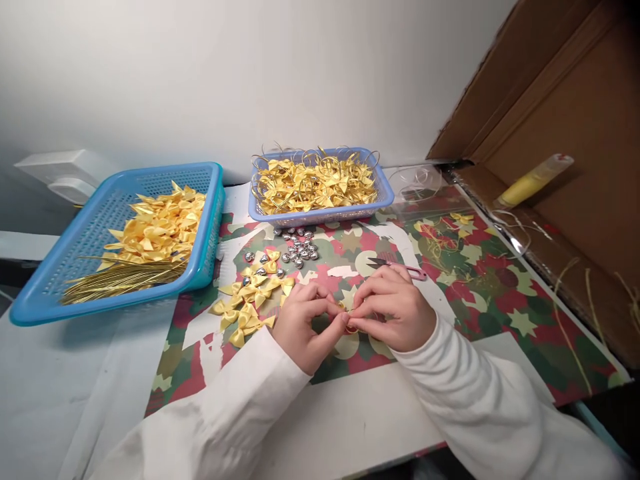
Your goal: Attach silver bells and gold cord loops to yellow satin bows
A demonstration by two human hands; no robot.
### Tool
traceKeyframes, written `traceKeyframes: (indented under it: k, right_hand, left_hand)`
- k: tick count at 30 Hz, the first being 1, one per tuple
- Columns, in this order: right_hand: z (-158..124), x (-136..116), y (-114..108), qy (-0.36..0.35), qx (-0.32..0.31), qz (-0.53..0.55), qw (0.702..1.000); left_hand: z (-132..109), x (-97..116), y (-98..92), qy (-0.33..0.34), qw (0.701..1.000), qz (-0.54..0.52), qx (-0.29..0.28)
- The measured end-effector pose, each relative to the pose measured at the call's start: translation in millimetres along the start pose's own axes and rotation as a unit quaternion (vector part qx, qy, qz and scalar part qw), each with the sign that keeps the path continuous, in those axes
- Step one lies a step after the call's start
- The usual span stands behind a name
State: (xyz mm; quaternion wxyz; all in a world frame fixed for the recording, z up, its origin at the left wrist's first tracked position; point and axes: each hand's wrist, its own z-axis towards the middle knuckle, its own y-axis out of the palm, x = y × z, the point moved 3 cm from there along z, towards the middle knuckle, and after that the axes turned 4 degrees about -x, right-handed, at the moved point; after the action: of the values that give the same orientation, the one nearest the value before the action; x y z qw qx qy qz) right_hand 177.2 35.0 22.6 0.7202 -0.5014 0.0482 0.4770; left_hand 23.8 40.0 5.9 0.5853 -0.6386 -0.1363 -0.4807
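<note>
My left hand (305,323) and my right hand (393,307) meet in the middle of the table, fingers pinched together on a small yellow ribbon bow with a gold loop (349,313), mostly hidden between the fingertips. Loose yellow bows (247,300) lie just left of my left hand. Several small silver heart beads (297,250) are scattered beyond them. Pink-handled snips (400,267) lie right behind my right hand.
A large blue basket (75,253) at left holds yellow bows and gold cords. A smaller blue basket (320,183) at the back holds finished bows with loops. Patterned wrapping paper (475,280) covers the table. A cardboard box (575,200) with a yellow tube (533,180) stands at right.
</note>
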Motion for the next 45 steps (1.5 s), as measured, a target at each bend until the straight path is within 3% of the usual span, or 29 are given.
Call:
traceKeyframes:
  k: [5,9,13,20,24,28,31,34,36,39,45]
  right_hand:
    - [0.9,5.0,-8.6,0.054,0.054,0.060,0.995]
    - [-0.4,11.2,-16.5,0.148,0.124,0.142,0.971]
    - [-1.7,14.3,-17.7,0.186,0.158,0.167,0.955]
    - [-1.6,16.5,-12.2,0.220,0.137,0.173,0.950]
    - [-0.5,14.9,-13.3,0.205,0.139,0.170,0.954]
    - [0.6,16.7,-11.6,0.200,0.137,0.177,0.954]
    - [-0.8,22.6,-9.6,0.232,0.147,0.199,0.941]
    - [-4.2,26.9,-10.3,0.277,0.165,0.181,0.929]
    - [-5.5,25.9,-10.2,0.283,0.151,0.150,0.935]
    - [-6.3,22.7,-4.3,0.283,0.076,0.112,0.949]
    - [-8.3,20.2,8.4,0.287,-0.013,0.080,0.955]
  left_hand:
    - [0.1,2.3,-2.8,0.021,0.996,0.084,0.035]
    - [0.3,5.5,-3.2,0.037,0.988,0.141,0.046]
    - [0.8,7.6,-1.2,0.046,0.984,0.170,0.041]
    - [6.3,11.4,-16.2,0.039,0.987,0.150,0.037]
    - [24.4,19.8,-22.3,0.066,0.995,0.045,-0.054]
    - [48.4,22.7,-13.5,0.038,0.986,0.018,-0.162]
    - [58.9,17.0,-8.3,-0.007,0.987,-0.010,-0.159]
    - [60.1,9.8,-7.6,-0.041,0.992,-0.041,-0.113]
    - [58.2,5.7,-8.3,-0.064,0.992,-0.068,-0.080]
    - [55.0,1.0,-8.3,-0.087,0.991,-0.088,-0.051]
    - [52.6,-4.8,-7.3,-0.099,0.990,-0.085,-0.050]
